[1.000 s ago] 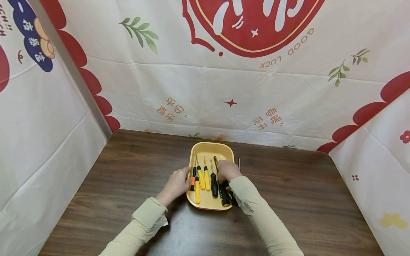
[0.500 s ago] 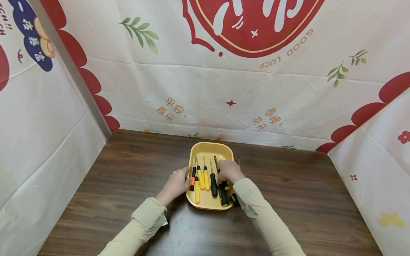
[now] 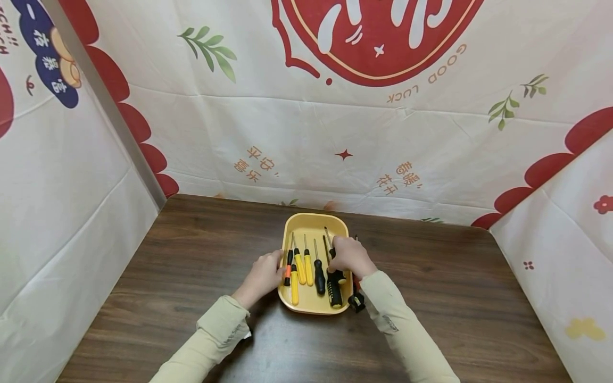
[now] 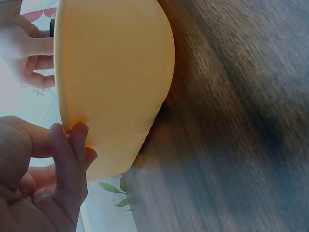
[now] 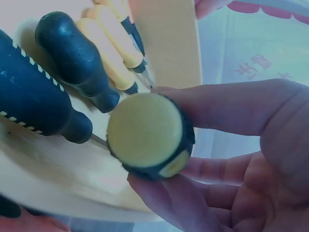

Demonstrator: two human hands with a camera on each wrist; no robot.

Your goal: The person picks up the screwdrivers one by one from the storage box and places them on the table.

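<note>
The right hand (image 3: 351,256) pinches a screwdriver (image 5: 145,130) by its black handle with a yellow end cap, over the right side of a yellow tray (image 3: 311,310). Thumb and fingers lie on opposite sides of that handle in the right wrist view. At the tray's left wall, the left hand (image 4: 53,164) pinches the rim. Inside the tray lie a plain black screwdriver (image 3: 320,277), a thicker black screwdriver (image 3: 334,292) with yellow marks, several yellow-handled screwdrivers (image 3: 308,271), and a short orange-and-black one (image 3: 288,270) near the left fingers.
Just outside the tray's right wall lies a black-and-red tool (image 3: 356,301), partly hidden by the right forearm; a thin tip shows beyond the hand. The tray stands on a dark wooden table (image 3: 215,239), with printed white cloth (image 3: 297,127) behind and at both sides.
The right hand has shifted right and slightly up with the screwdriver, whose shaft now shows apart from the thicker one's. More of the black-and-red tool shows. The left hand keeps its place.
</note>
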